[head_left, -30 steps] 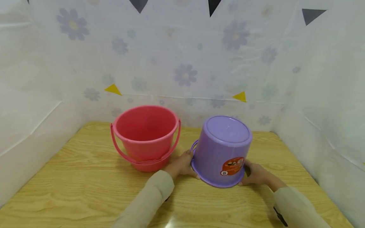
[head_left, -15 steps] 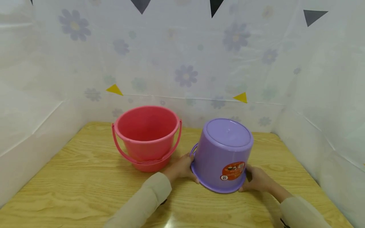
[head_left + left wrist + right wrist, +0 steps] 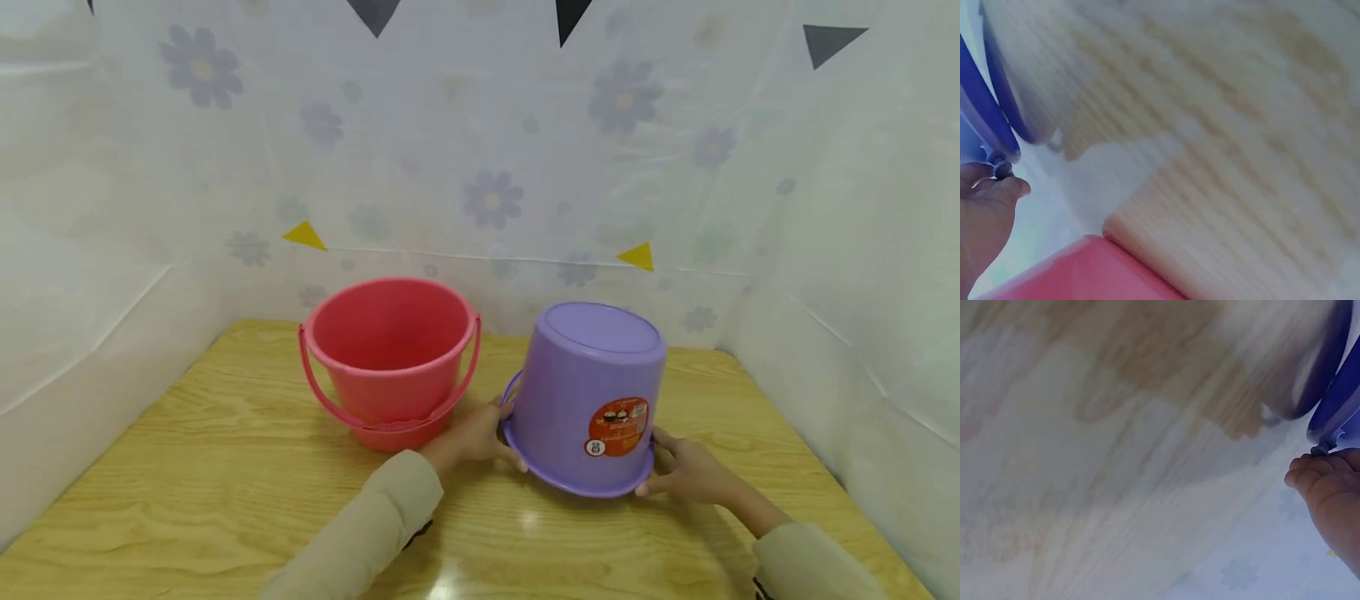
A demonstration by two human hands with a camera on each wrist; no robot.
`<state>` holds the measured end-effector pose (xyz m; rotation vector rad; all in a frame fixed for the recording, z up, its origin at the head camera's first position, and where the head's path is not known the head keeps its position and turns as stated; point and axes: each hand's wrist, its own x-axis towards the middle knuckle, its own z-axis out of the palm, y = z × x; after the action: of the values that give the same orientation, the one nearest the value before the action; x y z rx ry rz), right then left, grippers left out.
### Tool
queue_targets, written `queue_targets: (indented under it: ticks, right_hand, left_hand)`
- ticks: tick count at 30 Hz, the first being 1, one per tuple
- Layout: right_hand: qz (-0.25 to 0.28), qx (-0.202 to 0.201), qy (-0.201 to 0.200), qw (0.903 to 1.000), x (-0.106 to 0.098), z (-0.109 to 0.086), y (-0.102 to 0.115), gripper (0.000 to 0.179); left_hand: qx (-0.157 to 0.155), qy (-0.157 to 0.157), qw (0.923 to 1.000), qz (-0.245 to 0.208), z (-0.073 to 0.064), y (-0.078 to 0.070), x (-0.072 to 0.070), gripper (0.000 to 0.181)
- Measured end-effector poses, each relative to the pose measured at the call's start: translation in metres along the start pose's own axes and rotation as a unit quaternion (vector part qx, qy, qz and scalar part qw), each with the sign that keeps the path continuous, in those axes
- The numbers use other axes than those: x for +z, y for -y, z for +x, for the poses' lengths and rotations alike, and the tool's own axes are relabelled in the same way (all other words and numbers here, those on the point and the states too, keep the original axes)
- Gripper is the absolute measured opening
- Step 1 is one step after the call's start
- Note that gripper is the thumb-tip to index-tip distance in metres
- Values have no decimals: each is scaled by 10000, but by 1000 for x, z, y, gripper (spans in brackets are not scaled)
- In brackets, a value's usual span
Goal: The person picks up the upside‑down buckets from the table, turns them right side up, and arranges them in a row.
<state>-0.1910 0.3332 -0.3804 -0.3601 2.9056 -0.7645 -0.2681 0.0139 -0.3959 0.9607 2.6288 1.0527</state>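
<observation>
A purple bucket (image 3: pixel 566 400) is upside down over the right half of the table, tilted slightly, its flat base uppermost and a red-orange sticker (image 3: pixel 618 427) facing me. My left hand (image 3: pixel 476 433) grips its rim at the left, beside the thin purple handle (image 3: pixel 512 387). On the opposite side my right hand (image 3: pixel 690 473) holds the rim, thumb low in front. Both wrist views show the fingers at the rim (image 3: pixel 990 119), by a small lug. The bucket's inside is hidden. Whether the rim touches the table cannot be told.
A pink bucket (image 3: pixel 390 392) stands upright on the wooden table (image 3: pixel 225 467), left of the purple one and close behind my left hand, handle hanging in front. White flowered sheeting (image 3: pixel 491 125) encloses the back and sides, with yellow and dark pennants on the back.
The purple bucket first came slightly lower and nearer, then turned so less of its base and more of its sticker shows. Both hands kept their grip. The pink bucket stayed put.
</observation>
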Motion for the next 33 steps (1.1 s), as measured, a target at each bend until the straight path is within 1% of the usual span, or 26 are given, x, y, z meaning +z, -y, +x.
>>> queue_targets:
  ticks: [1, 3, 6, 8, 10, 12, 14, 15, 17, 19, 24, 26, 28, 31, 33]
  right_hand:
    - [53, -23, 13, 10000, -2, 0, -1, 105]
    - [194, -92, 44, 9998, -6, 0, -1, 101]
    - [384, -265, -29, 9989, -12, -1, -3, 94]
    - [419, -329, -107, 9985, -15, -1, -3, 89]
    - [424, -374, -170, 9983, -18, -2, -3, 84]
    - [387, -411, -230, 9981, -21, -3, -2, 78]
    - [314, -420, -354, 9980, -24, -3, 0, 72]
    - [270, -424, -428, 9978, -25, -3, 0, 70]
    - [214, -391, -602, 9972, -26, -3, 2, 65]
    - [213, -307, -763, 9964, -26, -3, 5, 62]
    - [409, -44, -1186, 9921, -22, -4, 12, 59]
    - [484, 31, -1400, 9890, -20, -4, 15, 59]
    - [557, 86, -1615, 9853, -18, -4, 17, 59]
    - [707, 184, -1861, 9798, -15, -4, 20, 62]
    - [857, 224, -1947, 9769, -14, -5, 22, 62]
  left_hand:
    - [42, -22, 9999, -134, 0, -1, -1, 101]
    - [115, -8, 9985, -538, 0, -1, -4, 102]
    - [121, -65, 9961, -870, 0, -1, -6, 100]
    - [62, -109, 9946, -1031, 0, -2, -7, 97]
    - [-68, -213, 9935, -1118, 0, -3, -8, 91]
    - [-228, -258, 9891, -1432, 0, -5, -9, 88]
    - [-333, -352, 9822, -1814, 1, -8, -10, 85]
    - [-414, -415, 9786, -1974, 1, -9, -10, 84]
    - [-445, -593, 9733, -2175, 3, -12, -11, 84]
    - [-423, -807, 9703, -2243, 4, -13, -10, 85]
    - [-424, -1299, 9701, -2005, 7, -16, -7, 84]
    - [-401, -1457, 9684, -1986, 8, -17, -6, 83]
    - [-394, -1589, 9656, -2021, 8, -18, -5, 81]
    - [-243, -1719, 9614, -2135, 9, -20, -3, 77]
    - [-163, -1785, 9588, -2203, 9, -21, -2, 73]
